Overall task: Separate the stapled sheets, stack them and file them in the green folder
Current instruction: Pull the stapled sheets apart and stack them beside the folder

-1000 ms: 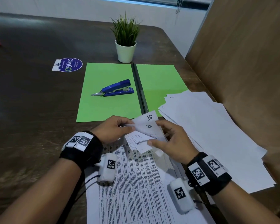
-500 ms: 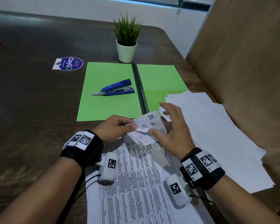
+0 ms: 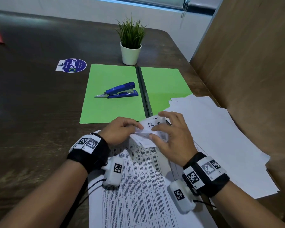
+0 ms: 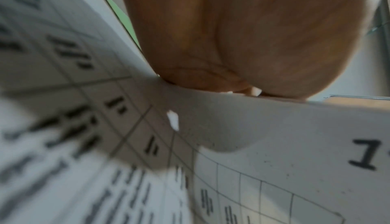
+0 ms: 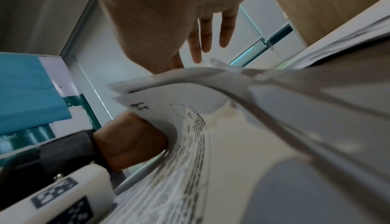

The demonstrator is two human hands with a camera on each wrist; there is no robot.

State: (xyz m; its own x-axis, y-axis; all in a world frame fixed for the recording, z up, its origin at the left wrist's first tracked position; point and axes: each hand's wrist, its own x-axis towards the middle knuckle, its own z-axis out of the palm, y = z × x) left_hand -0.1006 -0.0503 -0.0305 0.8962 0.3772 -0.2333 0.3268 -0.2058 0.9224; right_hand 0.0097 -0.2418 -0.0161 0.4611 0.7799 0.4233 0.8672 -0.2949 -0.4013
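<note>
Separating the stapled sheets [image 3: 152, 129] is the step in hand, and the pictures place the task in its middle stage. The left hand [image 3: 120, 130] pinches the far left corner of the stapled sheets between thumb and fingers; the left wrist view shows the thumb pressed on the paper edge there. The right hand [image 3: 170, 137] lies over the raised corners with its fingers spread and almost straight; whether any fingertip grips a sheet cannot be told, and the right wrist view shows only curled, lifted pages beneath the palm. The sheets lie on the table [image 3: 31, 112] just on the near side of the green folder [image 3: 115, 89], with their fanned numbered corners reaching the folder's near edge; the printed body of the set [image 3: 138, 186] runs toward the person. The green folder lies open and flat, and no sheet is filed in it. A blue stapler [image 3: 120, 92] rests on the folder's left leaf. A loose pile of white sheets [image 3: 220, 137] lies to the right of the folder and overlaps the near corner of its right leaf; judged from its untidy spread, it holds sheets already detached but not yet squared. Remaining work, as a judgement: release the sheets that stay joined, clear the stapler off the folder, square all sheets into one stack, and file the stack.
</note>
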